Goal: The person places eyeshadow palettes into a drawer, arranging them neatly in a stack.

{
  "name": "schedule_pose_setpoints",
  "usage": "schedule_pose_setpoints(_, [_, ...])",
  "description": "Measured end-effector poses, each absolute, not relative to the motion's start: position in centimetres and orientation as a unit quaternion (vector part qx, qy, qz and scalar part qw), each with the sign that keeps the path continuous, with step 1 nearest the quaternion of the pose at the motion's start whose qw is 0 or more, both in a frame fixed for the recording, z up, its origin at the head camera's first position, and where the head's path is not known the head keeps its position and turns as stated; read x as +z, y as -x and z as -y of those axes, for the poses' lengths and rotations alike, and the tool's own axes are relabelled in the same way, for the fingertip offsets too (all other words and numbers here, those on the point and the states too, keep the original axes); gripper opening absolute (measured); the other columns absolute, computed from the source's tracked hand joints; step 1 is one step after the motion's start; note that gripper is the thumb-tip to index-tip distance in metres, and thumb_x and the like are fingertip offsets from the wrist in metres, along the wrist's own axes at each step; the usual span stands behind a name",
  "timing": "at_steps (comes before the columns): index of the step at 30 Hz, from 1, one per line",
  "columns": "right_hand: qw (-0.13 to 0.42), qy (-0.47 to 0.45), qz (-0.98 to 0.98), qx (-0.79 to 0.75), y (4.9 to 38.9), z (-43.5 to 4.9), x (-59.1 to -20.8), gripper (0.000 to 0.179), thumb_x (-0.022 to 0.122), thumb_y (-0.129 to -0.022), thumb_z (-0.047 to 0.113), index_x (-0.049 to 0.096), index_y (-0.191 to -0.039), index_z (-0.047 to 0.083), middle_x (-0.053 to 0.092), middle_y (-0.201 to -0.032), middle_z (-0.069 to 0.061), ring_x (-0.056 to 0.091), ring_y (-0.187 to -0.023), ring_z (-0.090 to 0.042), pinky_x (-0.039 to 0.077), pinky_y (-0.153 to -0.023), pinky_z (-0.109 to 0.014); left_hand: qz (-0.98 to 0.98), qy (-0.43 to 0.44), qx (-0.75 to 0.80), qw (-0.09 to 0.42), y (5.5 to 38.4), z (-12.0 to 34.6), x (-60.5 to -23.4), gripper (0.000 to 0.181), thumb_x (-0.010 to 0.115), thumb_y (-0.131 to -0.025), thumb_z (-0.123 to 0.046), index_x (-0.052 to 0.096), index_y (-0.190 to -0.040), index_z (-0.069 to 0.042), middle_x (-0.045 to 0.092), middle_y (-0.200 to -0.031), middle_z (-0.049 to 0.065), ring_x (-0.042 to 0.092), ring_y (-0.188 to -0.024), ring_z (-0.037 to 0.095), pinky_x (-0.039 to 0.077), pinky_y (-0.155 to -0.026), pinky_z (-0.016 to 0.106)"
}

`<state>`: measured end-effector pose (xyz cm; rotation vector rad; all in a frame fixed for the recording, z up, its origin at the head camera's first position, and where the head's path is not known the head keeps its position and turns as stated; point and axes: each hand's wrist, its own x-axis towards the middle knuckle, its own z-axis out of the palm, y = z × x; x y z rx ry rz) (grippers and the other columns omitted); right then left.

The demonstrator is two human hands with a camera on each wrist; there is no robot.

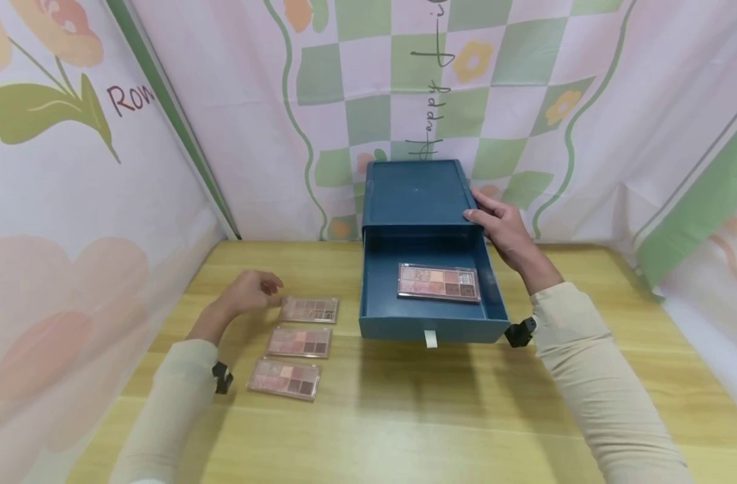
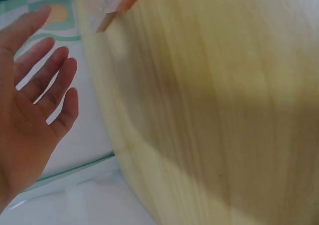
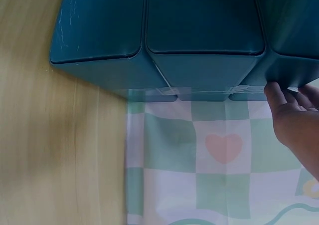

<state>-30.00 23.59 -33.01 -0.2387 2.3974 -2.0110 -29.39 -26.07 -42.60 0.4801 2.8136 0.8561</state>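
Note:
In the head view a blue drawer unit [image 1: 415,191] stands at the back of the table, its top drawer [image 1: 380,328] pulled out. One eyeshadow palette [image 1: 438,282] lies inside the drawer, toward its right side. My right hand [image 1: 506,232] rests against the unit's upper right edge, thumb at the top; the right wrist view shows the fingertips [image 3: 273,88] touching its side. My left hand [image 1: 249,292] is empty, fingers loosely bent, beside the farthest of three eyeshadow palettes on the table: far palette [image 1: 309,310], middle palette [image 1: 298,341], near palette [image 1: 285,378].
The right wrist view shows stacked drawer sections [image 3: 204,20] with clear tape [image 3: 184,91] along their edge. A white pull tab [image 1: 430,339] hangs from the drawer front. Patterned curtains [image 1: 253,134] close off the wooden table [image 1: 417,430] behind and at the sides.

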Motion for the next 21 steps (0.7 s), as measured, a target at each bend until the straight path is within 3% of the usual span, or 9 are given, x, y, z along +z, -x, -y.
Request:
schedule_pose_setpoints(4, [0.004, 0.079, -0.763, -0.642, 30.0, -23.6, -33.0, 0.069, 0.057, -0.102, 0.025, 0.021, -0.161, 0.017, 0.011, -0.172, -0.007, 0.046, -0.078, 0.0, 0.04, -0.068, -0.016, -0.932, -0.146, 0.304, 0.131, 29.1, 25.7, -43.1, 0.057, 0.08, -0.084, -0.025, 0.062, -0.132, -0.001, 0.066, -0.127, 0.021, 0.062, -0.118, 0.037, 0.053, -0.101, 0.054])
schedule_pose_setpoints(7, [0.002, 0.077, -0.764, -0.641, 30.0, -23.6, -33.0, 0.069, 0.057, -0.102, 0.025, 0.021, -0.161, 0.016, 0.012, -0.172, -0.007, 0.044, -0.07, 0.0, 0.039, -0.064, -0.017, -0.928, -0.152, 0.31, 0.144, 29.0, 25.5, -43.6, 0.069, 0.084, -0.078, -0.022, 0.057, -0.137, 0.0, 0.063, -0.134, 0.021, 0.059, -0.123, 0.039, 0.05, -0.107, 0.055])
schedule_pose_setpoints(11, [0.001, 0.077, -0.762, -0.643, 30.0, -23.7, -33.1, 0.069, 0.056, -0.102, 0.024, 0.022, -0.161, 0.015, 0.013, -0.172, -0.007, 0.027, -0.053, -0.007, 0.034, -0.056, -0.02, -0.929, -0.16, 0.304, 0.141, 28.8, 25.2, -44.0, 0.077, 0.089, -0.072, -0.021, 0.056, -0.137, 0.003, 0.062, -0.135, 0.024, 0.057, -0.126, 0.041, 0.047, -0.111, 0.057])
schedule_pose_setpoints(21, [0.001, 0.08, -0.766, -0.638, 30.1, -23.9, -33.1, 0.069, 0.056, -0.103, 0.025, 0.021, -0.161, 0.014, 0.012, -0.172, -0.009, 0.028, -0.051, -0.007, 0.034, -0.055, -0.019, -0.924, -0.16, 0.308, 0.163, 28.9, 24.3, -44.4, 0.074, 0.088, -0.072, -0.012, 0.056, -0.137, 0.004, 0.06, -0.136, 0.024, 0.056, -0.128, 0.041, 0.045, -0.113, 0.056])
